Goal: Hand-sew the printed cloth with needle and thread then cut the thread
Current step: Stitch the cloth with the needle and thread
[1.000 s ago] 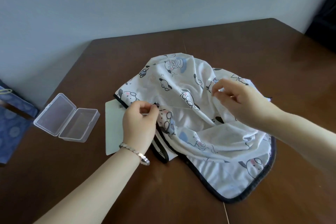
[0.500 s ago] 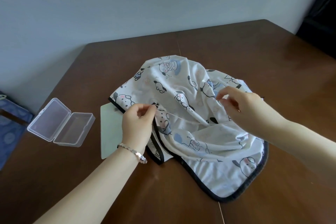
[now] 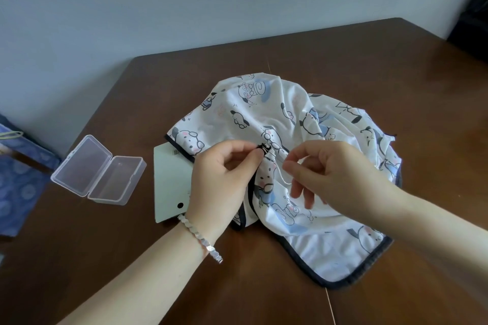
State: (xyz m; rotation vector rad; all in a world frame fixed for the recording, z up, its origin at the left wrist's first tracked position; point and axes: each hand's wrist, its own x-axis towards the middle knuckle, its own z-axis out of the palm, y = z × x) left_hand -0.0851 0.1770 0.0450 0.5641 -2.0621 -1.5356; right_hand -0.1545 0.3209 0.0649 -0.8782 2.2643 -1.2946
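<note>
Centrally on the brown bench [image 3: 369,60], the printed cloth [image 3: 264,103] is spread in a rumpled heap, its dark-bound edge turned toward the viewer. A raised fold near its middle is pinched between thumb and forefinger of the left hand [image 3: 224,174], on whose wrist a silver bracelet [image 3: 203,241] is worn. The right hand [image 3: 335,174] is held just beside it, fingers [image 3: 298,155] curled; whether anything is gripped cannot be told. A pale card [image 3: 169,179] is partly covered by the cloth, and an opened clear plastic box [image 3: 99,174] is set further left.
</note>
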